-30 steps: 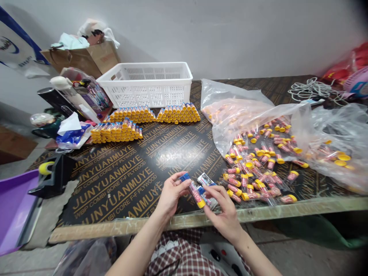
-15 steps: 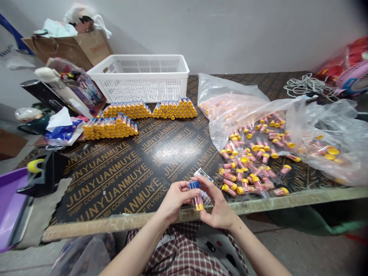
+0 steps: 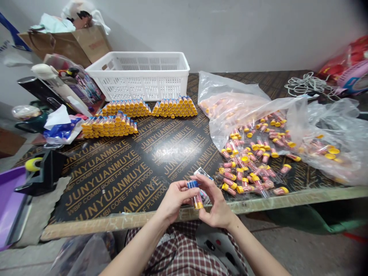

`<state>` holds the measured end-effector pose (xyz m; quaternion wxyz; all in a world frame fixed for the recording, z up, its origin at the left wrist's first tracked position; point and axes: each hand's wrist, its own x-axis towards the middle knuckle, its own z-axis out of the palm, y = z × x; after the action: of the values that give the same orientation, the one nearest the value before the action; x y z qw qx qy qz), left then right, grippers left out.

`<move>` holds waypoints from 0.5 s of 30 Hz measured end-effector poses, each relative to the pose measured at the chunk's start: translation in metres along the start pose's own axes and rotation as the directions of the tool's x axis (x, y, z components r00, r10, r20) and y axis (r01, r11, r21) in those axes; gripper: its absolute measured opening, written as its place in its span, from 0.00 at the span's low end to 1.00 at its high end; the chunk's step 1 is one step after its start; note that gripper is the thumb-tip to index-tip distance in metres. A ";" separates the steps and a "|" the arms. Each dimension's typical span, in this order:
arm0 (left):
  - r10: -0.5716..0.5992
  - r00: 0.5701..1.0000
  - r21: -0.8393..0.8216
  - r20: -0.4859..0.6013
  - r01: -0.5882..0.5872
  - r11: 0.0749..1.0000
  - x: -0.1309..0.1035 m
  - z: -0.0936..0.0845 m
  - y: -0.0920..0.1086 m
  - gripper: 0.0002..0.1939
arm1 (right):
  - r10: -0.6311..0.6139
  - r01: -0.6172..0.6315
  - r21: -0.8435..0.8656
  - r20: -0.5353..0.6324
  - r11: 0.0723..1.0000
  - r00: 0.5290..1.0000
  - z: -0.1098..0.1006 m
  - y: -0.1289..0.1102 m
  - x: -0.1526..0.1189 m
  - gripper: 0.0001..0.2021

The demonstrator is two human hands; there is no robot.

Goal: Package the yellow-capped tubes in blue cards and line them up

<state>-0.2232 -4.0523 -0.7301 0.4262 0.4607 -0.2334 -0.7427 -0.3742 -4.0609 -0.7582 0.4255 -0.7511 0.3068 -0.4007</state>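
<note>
My left hand [image 3: 173, 199] and my right hand [image 3: 216, 203] meet at the near edge of the plywood table [image 3: 120, 172]. Between their fingertips they hold a small clear tube [image 3: 196, 194] with a yellow cap at its lower end and a blue label around its upper end. A small printed sticker strip [image 3: 204, 174] lies on the table just behind my right hand. To the right lies a loose heap of unlabelled yellow-capped tubes [image 3: 250, 168]. Labelled tubes are stacked in neat rows [image 3: 138, 115] at the far left.
A white slotted basket [image 3: 142, 74] stands behind the stacked rows. Clear plastic bags [image 3: 324, 134] with more tubes spread over the right side. A black tape dispenser [image 3: 46, 172] and a purple tray [image 3: 11, 203] sit at the left. A coiled white cord [image 3: 310, 86] lies at the back right.
Both hands have drawn closer to the table's near edge with the tube. The tube has turned from slanted to nearly upright, and the blue label now wraps its top.
</note>
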 end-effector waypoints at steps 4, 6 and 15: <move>0.040 0.999 0.087 -0.032 -0.038 0.995 0.010 -0.011 0.006 0.19 | -0.005 0.006 -0.058 0.014 0.998 1.000 -0.004 -0.002 0.004 0.42; 0.162 0.976 0.270 -0.143 -0.119 0.955 0.024 -0.027 0.015 0.20 | 0.016 -0.021 -0.184 -0.029 0.983 0.999 -0.014 -0.001 0.004 0.41; 0.665 0.716 0.969 -0.215 0.073 0.235 0.060 -0.075 0.046 0.27 | 0.076 -0.131 -0.795 -0.107 0.592 0.991 -0.077 0.038 -0.027 0.07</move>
<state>-0.1503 -4.1237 -0.7602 0.2642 0.7669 -0.5611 -0.1649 -0.4585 -4.0863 -0.7769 0.0571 -0.8302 0.5097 -0.2183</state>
